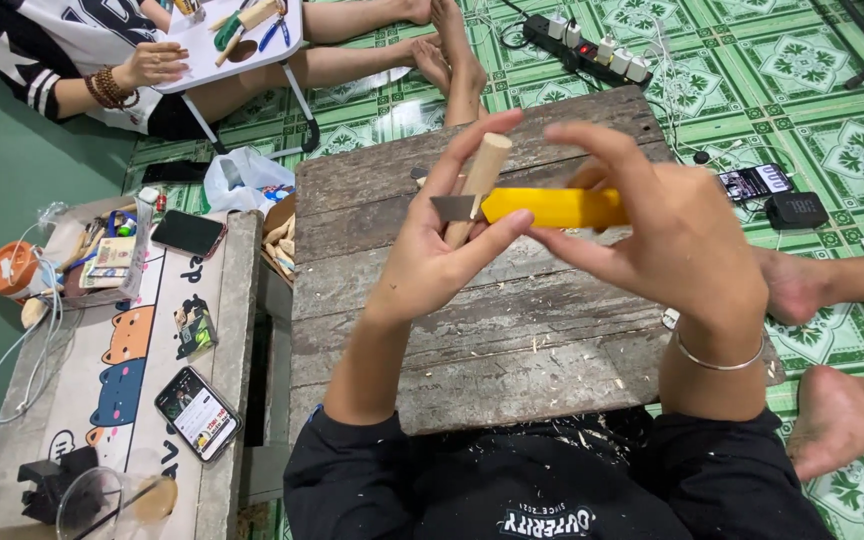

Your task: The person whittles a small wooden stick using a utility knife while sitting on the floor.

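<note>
I am whittling over the plank point(512, 330): my left hand point(432, 255) is gripping the stick point(479, 180) upright above it, my right hand point(672, 235) is clasping the yellow knife point(542, 207), blade touching the stick, so next, I judge, a controlled shaving push.

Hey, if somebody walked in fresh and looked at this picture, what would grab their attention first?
At centre, the left hand grips a pale round wooden stick while the right hand presses a yellow-handled utility knife against it, above a weathered grey plank board strewn with shavings. At top left, another person's hand rests on a small white folding table.
</note>
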